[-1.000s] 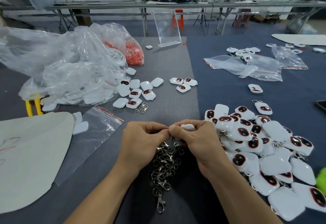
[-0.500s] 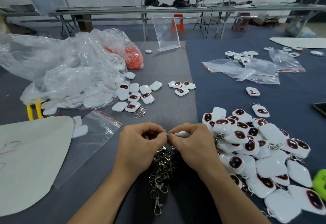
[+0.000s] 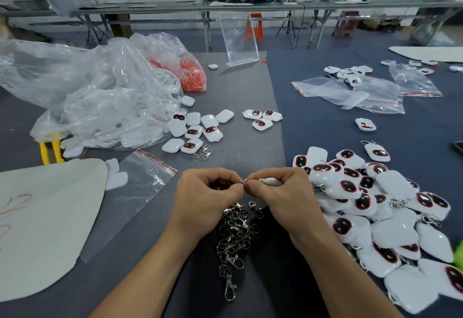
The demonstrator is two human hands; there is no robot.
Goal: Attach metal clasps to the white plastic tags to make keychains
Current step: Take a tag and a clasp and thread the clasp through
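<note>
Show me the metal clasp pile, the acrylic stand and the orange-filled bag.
metal clasp pile (image 3: 235, 230), head view, heap's middle.
acrylic stand (image 3: 238, 39), head view, upright panel.
orange-filled bag (image 3: 193, 77), head view, orange bulge.

A white tag (image 3: 269, 181) held sideways, small ring (image 3: 244, 180) at its end; silver clasps (image 3: 235, 232) heaped just below.

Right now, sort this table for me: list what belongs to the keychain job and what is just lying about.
In the job: left hand pinching the metal ring; right hand holding the white tag; clasp heap; tag pile; loose tags.

Lying about: acrylic stand; bag of orange pieces; empty zip bag; yellow-handled tool.
</note>
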